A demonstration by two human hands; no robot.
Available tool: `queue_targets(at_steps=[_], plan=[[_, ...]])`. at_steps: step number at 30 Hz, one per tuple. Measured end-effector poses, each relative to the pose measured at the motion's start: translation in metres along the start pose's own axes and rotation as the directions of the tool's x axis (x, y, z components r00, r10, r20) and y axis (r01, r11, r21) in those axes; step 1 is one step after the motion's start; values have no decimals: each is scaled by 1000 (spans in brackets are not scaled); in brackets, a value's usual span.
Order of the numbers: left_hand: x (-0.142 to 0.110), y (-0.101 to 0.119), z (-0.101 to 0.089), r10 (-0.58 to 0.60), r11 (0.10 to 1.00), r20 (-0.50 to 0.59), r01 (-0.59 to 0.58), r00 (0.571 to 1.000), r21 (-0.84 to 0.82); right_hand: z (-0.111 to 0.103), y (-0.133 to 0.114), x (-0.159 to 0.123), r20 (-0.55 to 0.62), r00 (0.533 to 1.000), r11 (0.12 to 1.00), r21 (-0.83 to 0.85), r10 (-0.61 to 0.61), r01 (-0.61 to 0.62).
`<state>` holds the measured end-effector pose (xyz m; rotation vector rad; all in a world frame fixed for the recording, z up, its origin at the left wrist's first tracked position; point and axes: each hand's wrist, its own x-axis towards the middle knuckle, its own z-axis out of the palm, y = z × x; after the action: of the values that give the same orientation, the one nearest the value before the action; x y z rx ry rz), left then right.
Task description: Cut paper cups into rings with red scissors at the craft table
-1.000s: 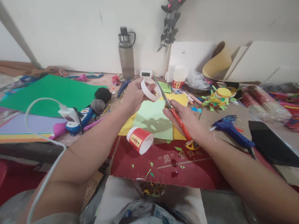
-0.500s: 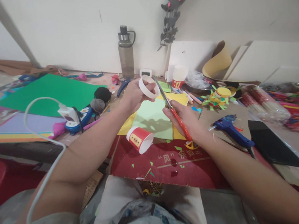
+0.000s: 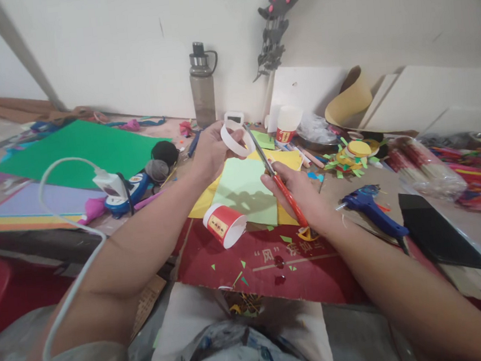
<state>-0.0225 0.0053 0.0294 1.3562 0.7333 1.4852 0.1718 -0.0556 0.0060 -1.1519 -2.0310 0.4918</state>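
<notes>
My left hand (image 3: 210,149) is closed on a white paper ring (image 3: 231,141), held up above the table. My right hand (image 3: 299,192) grips red-handled scissors (image 3: 275,180); their blades point up and left and reach the ring's right edge. Below the hands lie a light green sheet (image 3: 246,194) on yellow paper (image 3: 283,159), and a red and white paper cup (image 3: 225,224) on its side.
A grey water bottle (image 3: 202,85) stands by the wall. A blue glue gun (image 3: 373,210) and a black sheet (image 3: 436,232) lie at the right. A large green sheet (image 3: 80,150), a white cable (image 3: 70,231), a second glue gun (image 3: 127,194) and paper scraps (image 3: 351,158) fill the table.
The left hand has turned the white ring slightly and shifted it a little left and down. The scissors stay at its edge, barely moved.
</notes>
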Motion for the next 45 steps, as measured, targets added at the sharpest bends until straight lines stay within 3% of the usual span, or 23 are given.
queue_targets(at_steps=[6, 16, 25, 35, 45], plan=[[-2, -2, 4, -53, 999, 37, 53, 998, 8, -1, 1, 0, 21, 1000, 1000, 1, 7, -7], [-2, 0, 4, -32, 999, 97, 36, 995, -32, 0, 2, -1, 0, 1000, 1000, -1, -15, 15], [-2, 2, 4, -91, 996, 73, 91, 993, 2, 1, 0, -2, -24, 1000, 1000, 1, -14, 14], [2, 1, 1, 3, 1000, -32, -3, 999, 3, -1, -2, -3, 44, 998, 999, -6, 38, -38], [-5, 2, 10, -70, 998, 2, 70, 998, 3, 1, 3, 1, -6, 1000, 999, -29, -21, 20]])
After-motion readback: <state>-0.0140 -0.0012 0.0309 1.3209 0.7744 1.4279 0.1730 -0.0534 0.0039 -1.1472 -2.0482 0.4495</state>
